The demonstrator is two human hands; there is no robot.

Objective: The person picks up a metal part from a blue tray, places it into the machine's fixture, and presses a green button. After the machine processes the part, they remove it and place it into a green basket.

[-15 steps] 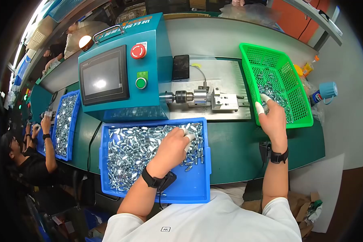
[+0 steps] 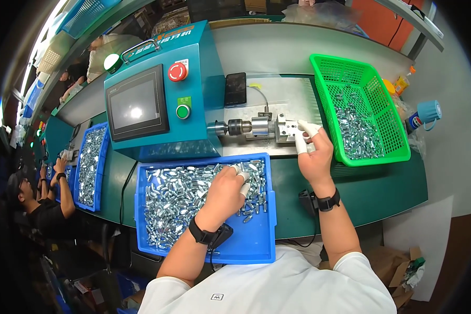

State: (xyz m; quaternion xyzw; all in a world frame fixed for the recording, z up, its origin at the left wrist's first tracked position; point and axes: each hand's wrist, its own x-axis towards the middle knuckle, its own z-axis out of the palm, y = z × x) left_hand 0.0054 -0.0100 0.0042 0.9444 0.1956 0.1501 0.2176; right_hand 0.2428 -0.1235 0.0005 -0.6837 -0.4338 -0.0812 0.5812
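Note:
My left hand (image 2: pixel 225 192) is in the blue tray (image 2: pixel 256 243), curled among many small shiny metal cylindrical parts (image 2: pixel 175 196); what its white-covered fingertips pinch is hidden. My right hand (image 2: pixel 316 154) is at the right end of the metal clamping block (image 2: pixel 287 131), its white-covered thumb and forefinger apart with nothing visible between them. Left of that block, a chuck (image 2: pixel 236 126) sticks out of the teal machine (image 2: pixel 201 78), in line with it. On the right, a green basket (image 2: pixel 397 133) holds more of the metal parts.
A black phone (image 2: pixel 236 89) lies on the metal plate behind the chuck. The machine has a screen (image 2: pixel 136 103), a red button (image 2: pixel 177 71), a green button (image 2: pixel 182 111) and a lamp (image 2: pixel 112 63). A blue cup (image 2: pixel 428 113) is beyond the basket. At left, another person (image 2: pixel 47 196) works beside a second blue tray (image 2: pixel 90 167).
My right hand has left the green basket and moved left to the clamping block. My left hand stays in the tray. The machine's lamp has turned from orange to green.

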